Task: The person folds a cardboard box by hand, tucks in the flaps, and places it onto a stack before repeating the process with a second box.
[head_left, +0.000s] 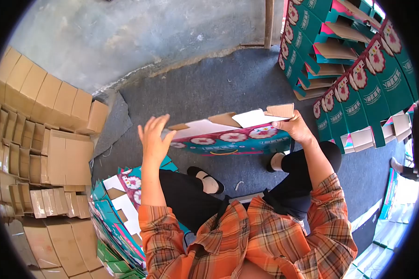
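A printed cardboard carton [221, 139], teal and maroon with round flower-like pictures, is held up above the floor in front of my knees. Its white and brown flaps stick up along the top edge. My right hand [294, 128] grips the carton's right end, thumb on the near face and fingers behind, partly hidden. Beside the left end, my left hand [154, 138] is raised with its fingers spread, holding nothing. Flat printed cartons [125, 204] in the same colours lie in a pile below my left forearm.
Plain brown boxes [60, 153] are stacked along the left side. Assembled printed cartons [368, 93] form a tall stack at the right. A concrete wall [172, 32] stands behind the dark floor [191, 88]. Another person's foot [396, 165] shows at the far right, near more sheets [388, 228].
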A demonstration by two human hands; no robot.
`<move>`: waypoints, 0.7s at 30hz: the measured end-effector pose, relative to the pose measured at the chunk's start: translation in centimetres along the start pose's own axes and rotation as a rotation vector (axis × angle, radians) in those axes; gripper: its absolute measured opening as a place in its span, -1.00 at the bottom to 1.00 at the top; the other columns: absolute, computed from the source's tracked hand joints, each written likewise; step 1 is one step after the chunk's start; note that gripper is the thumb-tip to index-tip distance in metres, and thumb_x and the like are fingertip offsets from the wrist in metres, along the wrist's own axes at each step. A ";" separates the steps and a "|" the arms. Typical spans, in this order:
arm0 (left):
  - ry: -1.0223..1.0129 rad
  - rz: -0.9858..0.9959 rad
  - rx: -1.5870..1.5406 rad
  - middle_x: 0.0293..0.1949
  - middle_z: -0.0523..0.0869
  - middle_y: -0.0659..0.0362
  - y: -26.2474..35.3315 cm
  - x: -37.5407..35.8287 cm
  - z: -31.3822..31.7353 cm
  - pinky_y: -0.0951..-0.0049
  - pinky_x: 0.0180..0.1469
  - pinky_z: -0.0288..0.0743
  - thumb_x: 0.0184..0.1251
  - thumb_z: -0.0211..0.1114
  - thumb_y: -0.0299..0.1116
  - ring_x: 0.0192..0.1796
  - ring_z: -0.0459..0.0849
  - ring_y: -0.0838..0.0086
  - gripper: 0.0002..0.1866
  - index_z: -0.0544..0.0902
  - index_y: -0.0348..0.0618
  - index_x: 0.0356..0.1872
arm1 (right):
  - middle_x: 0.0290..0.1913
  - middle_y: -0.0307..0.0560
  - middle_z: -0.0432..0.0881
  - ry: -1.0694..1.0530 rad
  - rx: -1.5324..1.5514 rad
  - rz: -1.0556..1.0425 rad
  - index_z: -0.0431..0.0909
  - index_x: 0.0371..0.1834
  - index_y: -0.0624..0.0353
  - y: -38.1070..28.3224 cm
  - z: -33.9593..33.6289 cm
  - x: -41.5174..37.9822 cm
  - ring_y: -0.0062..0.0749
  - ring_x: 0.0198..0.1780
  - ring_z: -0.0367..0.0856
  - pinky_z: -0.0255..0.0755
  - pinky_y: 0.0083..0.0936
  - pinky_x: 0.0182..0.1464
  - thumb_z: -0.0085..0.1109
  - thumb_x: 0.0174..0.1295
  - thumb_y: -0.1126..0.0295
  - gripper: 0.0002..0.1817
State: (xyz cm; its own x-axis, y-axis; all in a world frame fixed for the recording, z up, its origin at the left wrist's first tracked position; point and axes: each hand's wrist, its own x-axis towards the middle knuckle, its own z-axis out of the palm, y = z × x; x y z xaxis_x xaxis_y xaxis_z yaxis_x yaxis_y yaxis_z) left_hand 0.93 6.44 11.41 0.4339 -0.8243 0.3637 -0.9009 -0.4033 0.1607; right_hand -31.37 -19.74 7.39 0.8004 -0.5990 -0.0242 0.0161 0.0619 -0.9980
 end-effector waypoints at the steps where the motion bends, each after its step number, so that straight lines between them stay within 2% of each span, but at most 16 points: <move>1: -0.006 -0.003 -0.003 0.14 0.63 0.03 -0.3 0.3 0.0 0.11 0.34 0.24 0.21 0.32 -0.26 0.30 0.47 0.14 -0.52 0.59 -0.03 0.19 | -0.04 -0.27 0.71 0.000 -0.001 0.007 0.65 0.08 0.21 -0.1 0.1 0.0 -0.62 -0.02 0.56 0.42 -0.51 0.12 0.41 0.12 0.48 -0.59; 3: -0.362 -0.219 -0.567 -0.08 0.73 0.01 -0.8 0.7 0.0 0.28 0.06 0.49 0.23 0.30 -0.29 -0.01 0.69 0.17 -0.70 0.71 -0.17 -0.05 | -0.03 -0.27 0.71 -0.035 -0.055 -0.041 0.65 0.07 0.20 -0.3 -0.1 0.3 -0.60 0.00 0.55 0.42 -0.53 0.12 0.42 0.10 0.48 -0.59; 4: -0.252 -0.090 -0.485 -0.29 0.74 0.00 -0.5 0.3 0.5 0.30 -0.21 0.52 0.23 0.30 -0.32 -0.28 0.71 0.16 -0.79 0.72 -0.26 -0.26 | -0.02 -0.23 0.70 -0.009 -0.064 0.000 0.64 0.07 0.23 0.4 -0.7 0.6 -0.56 0.01 0.57 0.42 -0.53 0.13 0.44 0.07 0.50 -0.56; 5: -0.255 -0.091 -0.487 -0.29 0.74 0.00 -0.3 0.1 0.8 0.30 -0.21 0.52 0.23 0.30 -0.32 -0.28 0.71 0.16 -0.79 0.72 -0.26 -0.26 | -0.02 -0.23 0.70 -0.008 -0.064 0.003 0.64 0.07 0.23 0.7 -0.9 0.9 -0.56 0.01 0.57 0.42 -0.53 0.13 0.44 0.07 0.50 -0.56; 7: -0.264 -0.062 -0.461 -0.34 0.70 0.00 0.8 0.0 1.4 0.26 -0.21 0.50 0.22 0.30 -0.34 -0.28 0.68 0.10 -0.83 0.71 -0.23 -0.28 | 0.00 -0.15 0.66 0.188 -0.167 0.001 0.56 0.12 0.27 0.7 -1.1 1.3 -0.49 0.03 0.56 0.41 -0.49 0.16 0.41 0.06 0.50 -0.50; 8: -0.193 -0.032 -0.497 -0.39 0.66 0.01 1.6 -0.1 1.7 0.23 -0.24 0.47 0.21 0.30 -0.36 -0.31 0.64 0.07 -0.85 0.67 -0.25 -0.36 | -0.04 -0.14 0.65 0.258 -0.287 -0.008 0.54 0.11 0.27 0.7 -1.2 1.4 -0.46 -0.02 0.57 0.41 -0.48 0.12 0.39 0.03 0.49 -0.50; 9: -0.196 -0.032 -0.502 -0.39 0.66 0.01 2.4 -0.1 1.8 0.23 -0.24 0.47 0.21 0.30 -0.36 -0.31 0.64 0.07 -0.85 0.67 -0.25 -0.36 | -0.04 -0.14 0.65 0.261 -0.290 -0.004 0.54 0.11 0.27 0.9 -1.3 1.4 -0.46 -0.02 0.57 0.41 -0.48 0.12 0.39 0.03 0.49 -0.50; 11: -0.239 -0.053 -0.479 -0.39 0.64 0.01 3.5 0.1 2.0 0.20 -0.24 0.45 0.22 0.30 -0.34 -0.30 0.63 0.07 -0.83 0.65 -0.26 -0.40 | -0.07 -0.11 0.68 0.400 -0.369 -0.065 0.56 0.08 0.26 1.8 -1.4 1.7 -0.46 -0.03 0.60 0.44 -0.45 0.10 0.36 0.01 0.53 -0.52; 12: -0.240 -0.052 -0.483 -0.39 0.64 0.01 3.8 0.3 2.1 0.20 -0.24 0.45 0.22 0.30 -0.34 -0.30 0.63 0.07 -0.83 0.65 -0.26 -0.40 | -0.08 -0.04 0.68 0.418 -0.379 -0.088 0.53 0.09 0.26 1.9 -1.5 1.9 -0.35 -0.02 0.61 0.42 -0.42 0.12 0.39 -0.01 0.48 -0.49; 13: -0.272 -0.039 -0.458 -0.42 0.61 0.01 4.0 0.5 2.2 0.24 -0.27 0.43 0.22 0.30 -0.35 -0.34 0.61 0.13 -0.82 0.64 -0.29 -0.39 | -0.08 -0.04 0.68 0.420 -0.382 -0.085 0.53 0.09 0.26 2.0 -1.6 2.1 -0.35 -0.02 0.61 0.42 -0.42 0.12 0.39 -0.01 0.48 -0.49; 15: -0.309 -0.023 -0.435 -0.46 0.58 0.01 4.6 1.0 2.3 0.27 -0.30 0.40 0.22 0.30 -0.36 -0.39 0.59 0.19 -0.81 0.63 -0.33 -0.37 | -0.08 0.03 0.67 0.560 -0.527 -0.053 0.50 0.12 0.27 2.3 -1.7 2.5 -0.24 0.00 0.62 0.41 -0.37 0.15 0.40 -0.03 0.45 -0.43; 16: -0.375 -0.013 -0.462 -0.45 0.58 0.00 5.1 1.4 2.5 0.26 -0.30 0.40 0.23 0.30 -0.33 -0.39 0.59 0.17 -0.78 0.61 -0.34 -0.38 | 0.05 0.13 0.59 0.624 -0.570 -0.170 0.39 0.23 0.30 4.1 -2.4 3.0 -0.08 0.13 0.54 0.37 -0.31 0.20 0.42 -0.07 0.41 -0.29; 17: -0.440 0.000 -0.490 -0.45 0.57 -0.01 5.6 1.7 2.8 0.24 -0.30 0.39 0.23 0.29 -0.31 -0.39 0.58 0.15 -0.76 0.59 -0.34 -0.38 | 0.19 0.18 0.46 0.776 -0.744 -0.261 0.27 0.33 0.31 6.1 -2.7 3.3 0.01 0.26 0.40 0.27 -0.22 0.29 0.41 -0.06 0.43 -0.19; 19: -0.465 0.016 -0.481 -0.43 0.57 -0.03 7.4 2.1 3.9 0.19 -0.29 0.39 0.24 0.28 -0.29 -0.38 0.57 0.09 -0.74 0.55 -0.36 -0.40 | 0.26 0.21 0.38 0.865 -0.927 -0.400 0.18 0.39 0.29 4.4 -0.4 1.6 0.11 0.31 0.30 0.16 -0.15 0.35 0.38 -0.05 0.48 -0.14; 20: -0.413 0.025 -0.463 -0.42 0.58 -0.04 8.4 2.1 4.4 0.16 -0.28 0.39 0.24 0.27 -0.29 -0.35 0.58 0.06 -0.74 0.54 -0.35 -0.42 | 0.21 0.08 0.44 0.879 -0.917 -0.452 0.30 0.33 0.20 3.6 1.0 0.7 -0.02 0.24 0.36 0.34 -0.20 0.19 0.34 -0.04 0.54 -0.24; 21: -0.362 0.033 -0.445 -0.42 0.59 -0.05 9.2 2.1 4.9 0.13 -0.27 0.39 0.24 0.26 -0.29 -0.33 0.58 0.03 -0.74 0.53 -0.34 -0.44 | 0.17 0.07 0.47 0.805 -0.943 -0.515 0.38 0.25 0.18 3.3 1.8 -0.2 -0.02 0.21 0.39 0.34 -0.18 0.19 0.33 -0.05 0.56 -0.33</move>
State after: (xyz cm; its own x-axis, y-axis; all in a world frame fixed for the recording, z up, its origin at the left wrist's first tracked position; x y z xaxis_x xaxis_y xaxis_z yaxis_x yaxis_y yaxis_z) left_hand -6.34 -0.98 9.12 0.3117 -0.9489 0.0501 -0.7994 -0.2334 0.5537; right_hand -30.45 -17.97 4.25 0.2502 -0.7071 0.6614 -0.4703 -0.6858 -0.5554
